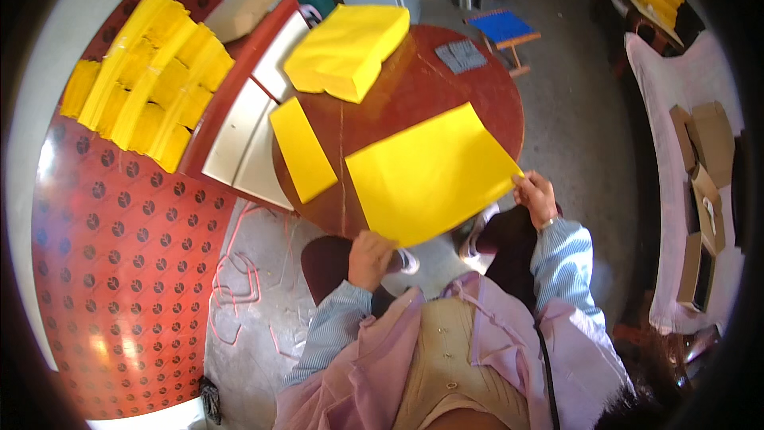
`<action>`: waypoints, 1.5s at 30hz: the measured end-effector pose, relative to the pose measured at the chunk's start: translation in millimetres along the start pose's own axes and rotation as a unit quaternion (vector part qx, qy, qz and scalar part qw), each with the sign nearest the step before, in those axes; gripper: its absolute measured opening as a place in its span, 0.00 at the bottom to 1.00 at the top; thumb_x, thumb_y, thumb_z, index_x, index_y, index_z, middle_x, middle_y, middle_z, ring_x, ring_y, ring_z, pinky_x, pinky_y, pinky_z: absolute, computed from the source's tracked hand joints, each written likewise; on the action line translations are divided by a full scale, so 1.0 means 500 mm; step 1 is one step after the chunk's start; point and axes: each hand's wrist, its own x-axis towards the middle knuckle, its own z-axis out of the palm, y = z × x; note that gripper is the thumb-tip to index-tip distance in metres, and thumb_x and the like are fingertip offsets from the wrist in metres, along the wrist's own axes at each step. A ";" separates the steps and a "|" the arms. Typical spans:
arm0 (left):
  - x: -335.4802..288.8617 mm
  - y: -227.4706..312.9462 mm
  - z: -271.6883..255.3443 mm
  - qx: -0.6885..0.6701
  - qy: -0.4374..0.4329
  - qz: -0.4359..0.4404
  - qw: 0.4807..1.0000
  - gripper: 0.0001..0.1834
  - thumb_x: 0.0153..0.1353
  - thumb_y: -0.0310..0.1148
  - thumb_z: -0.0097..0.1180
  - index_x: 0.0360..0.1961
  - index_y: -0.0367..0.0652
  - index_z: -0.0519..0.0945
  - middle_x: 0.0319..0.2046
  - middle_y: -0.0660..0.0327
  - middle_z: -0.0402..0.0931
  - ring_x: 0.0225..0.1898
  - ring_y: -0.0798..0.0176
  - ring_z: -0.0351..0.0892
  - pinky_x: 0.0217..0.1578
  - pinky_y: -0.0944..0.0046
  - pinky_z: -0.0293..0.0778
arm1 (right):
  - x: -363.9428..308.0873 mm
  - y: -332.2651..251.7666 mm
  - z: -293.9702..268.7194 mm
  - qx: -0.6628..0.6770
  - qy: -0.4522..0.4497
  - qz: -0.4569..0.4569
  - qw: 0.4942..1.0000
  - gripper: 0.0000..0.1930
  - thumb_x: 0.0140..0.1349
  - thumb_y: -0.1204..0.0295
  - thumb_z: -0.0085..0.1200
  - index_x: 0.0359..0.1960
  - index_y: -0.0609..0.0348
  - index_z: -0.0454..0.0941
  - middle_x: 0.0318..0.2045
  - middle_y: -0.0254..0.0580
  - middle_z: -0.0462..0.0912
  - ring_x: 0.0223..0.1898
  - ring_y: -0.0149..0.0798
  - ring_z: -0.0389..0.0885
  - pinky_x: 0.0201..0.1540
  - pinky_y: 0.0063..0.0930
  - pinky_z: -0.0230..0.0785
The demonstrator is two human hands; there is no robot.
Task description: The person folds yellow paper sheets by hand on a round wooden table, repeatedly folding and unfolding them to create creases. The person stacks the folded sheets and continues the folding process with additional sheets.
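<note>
A large yellow sheet [434, 175] slants over the near edge of a round dark-red table [382, 103]. My left hand [371, 259] is closed on its near left corner, and my right hand [535, 196] pinches its right corner. The fingers of both hands are partly hidden by the sheet and the knuckles. Left of the sheet lies a narrow yellow strip [304, 150], flat on the table. Behind these, a thick stack of yellow sheets [348, 49] rests at the table's far left.
Tied yellow bundles [151, 80] are piled on a red patterned surface [135, 255] at left. A grey patterned cloth [460, 56] lies at the table's far right. Beyond it stands a blue folding stool [503, 25]. Cardboard boxes [704, 183] sit on a pale cloth at right. Pink cord [239, 287] trails on the floor.
</note>
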 end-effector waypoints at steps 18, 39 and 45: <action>0.447 -0.189 -0.307 -0.321 0.115 -0.314 0.886 0.19 0.63 0.28 0.72 0.55 0.39 0.84 0.42 0.63 0.87 0.33 0.71 0.82 0.22 0.69 0.76 | 0.452 -0.565 0.398 -0.047 -0.204 -0.154 0.966 0.18 0.74 0.60 0.57 0.50 0.66 0.79 0.36 0.52 0.89 0.37 0.42 0.93 0.40 0.32 0.87; 0.706 -0.372 -0.143 0.194 0.203 0.155 0.947 0.11 0.60 0.24 0.71 0.45 0.46 0.89 0.35 0.56 0.87 0.46 0.53 0.89 0.45 0.58 0.81 | 0.929 -0.470 0.631 -0.050 -0.019 -0.261 0.964 0.16 0.74 0.64 0.62 0.55 0.61 0.85 0.40 0.44 0.91 0.32 0.35 0.90 0.39 0.22 0.86; 0.713 -0.401 -0.078 0.211 0.165 0.159 0.950 0.15 0.62 0.25 0.70 0.50 0.47 0.87 0.40 0.57 0.89 0.50 0.54 0.89 0.54 0.57 0.75 | 0.967 -0.414 0.646 -0.149 0.034 -0.218 0.964 0.18 0.75 0.66 0.61 0.62 0.59 0.83 0.46 0.44 0.91 0.38 0.35 0.93 0.38 0.21 0.86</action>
